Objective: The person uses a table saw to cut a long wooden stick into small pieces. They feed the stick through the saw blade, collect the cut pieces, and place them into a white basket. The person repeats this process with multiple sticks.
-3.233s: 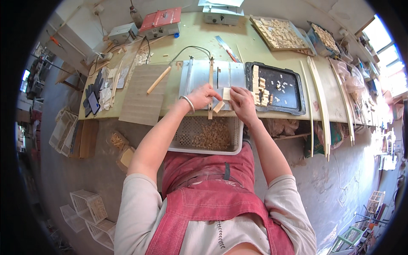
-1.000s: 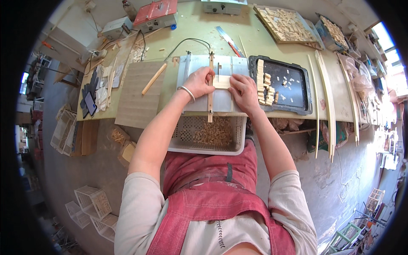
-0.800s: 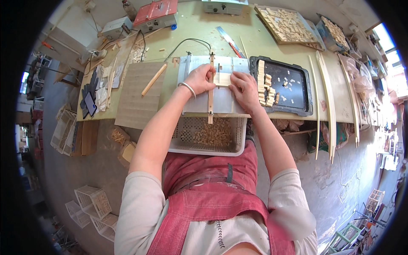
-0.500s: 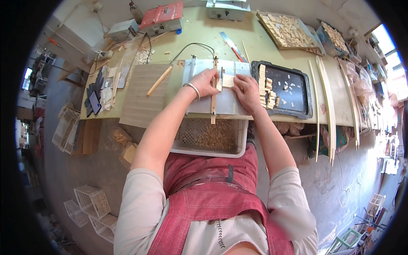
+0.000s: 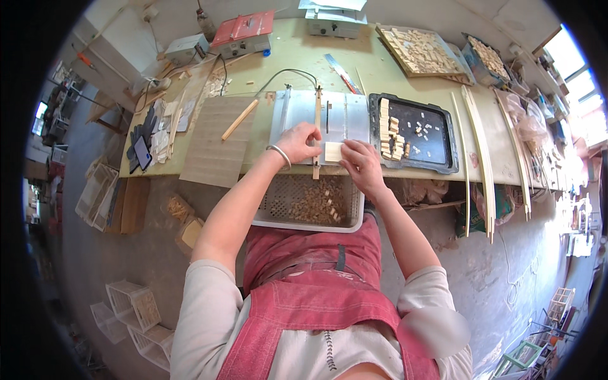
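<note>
My right hand (image 5: 362, 164) grips a small, pale wooden block (image 5: 333, 152) between thumb and fingers, low over the metal plate (image 5: 348, 120) of a small table saw. A dark narrow slot (image 5: 327, 117) shows in the plate beyond the block. My left hand (image 5: 297, 144), with a bangle at its wrist, is beside the wooden guide strip (image 5: 317, 104) that runs across the plate. Its fingers are curled, thumb and forefinger apart, with nothing visible between them. Below the plate's near edge, a white perforated basket (image 5: 266, 221) holds many small wooden pieces (image 5: 320, 199).
Right of the plate lies a black tray (image 5: 451, 136) with wooden blocks and small white chips. Long wooden strips (image 5: 479, 158) overhang the table edge. Farther back are a ruler (image 5: 342, 73), a board of pieces (image 5: 421, 54) and a red machine box (image 5: 244, 33). Cardboard (image 5: 212, 139) lies left.
Both hands have drawn back toward me along the plate, the right one bringing the block away from the slot. Several pale pieces now show on top of the heap in the basket.
</note>
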`<state>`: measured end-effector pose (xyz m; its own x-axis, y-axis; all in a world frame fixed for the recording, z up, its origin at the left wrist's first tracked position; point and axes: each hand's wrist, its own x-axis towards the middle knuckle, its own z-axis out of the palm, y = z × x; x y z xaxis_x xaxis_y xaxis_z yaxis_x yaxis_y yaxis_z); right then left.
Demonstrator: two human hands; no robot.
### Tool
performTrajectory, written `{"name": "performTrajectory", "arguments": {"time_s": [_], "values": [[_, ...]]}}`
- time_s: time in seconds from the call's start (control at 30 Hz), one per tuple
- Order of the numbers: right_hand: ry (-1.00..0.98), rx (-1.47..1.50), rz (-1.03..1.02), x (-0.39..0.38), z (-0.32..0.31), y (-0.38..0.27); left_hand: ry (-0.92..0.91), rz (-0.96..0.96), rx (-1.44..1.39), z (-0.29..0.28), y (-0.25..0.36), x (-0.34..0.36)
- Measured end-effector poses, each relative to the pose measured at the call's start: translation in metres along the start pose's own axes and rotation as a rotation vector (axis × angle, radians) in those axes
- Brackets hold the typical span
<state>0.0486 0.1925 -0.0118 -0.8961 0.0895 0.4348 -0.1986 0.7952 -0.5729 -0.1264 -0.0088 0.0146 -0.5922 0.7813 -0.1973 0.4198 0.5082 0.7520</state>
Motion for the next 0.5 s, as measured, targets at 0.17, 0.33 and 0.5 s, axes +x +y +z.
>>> {"name": "performTrajectory", "arguments": {"time_s": [0.17,0.33,0.5], "values": [[-0.021,-0.004,0.006,0.012,0.011,-0.002,0.093,0.072,0.146,0.003,0.008,-0.005],[-0.029,0.0,0.01,0.023,0.011,-0.001,0.14,0.085,0.129,0.006,0.006,0.001],[0.001,-0.006,0.013,0.038,0.018,0.009,0.177,0.053,0.096,-0.001,0.012,0.012]]}}
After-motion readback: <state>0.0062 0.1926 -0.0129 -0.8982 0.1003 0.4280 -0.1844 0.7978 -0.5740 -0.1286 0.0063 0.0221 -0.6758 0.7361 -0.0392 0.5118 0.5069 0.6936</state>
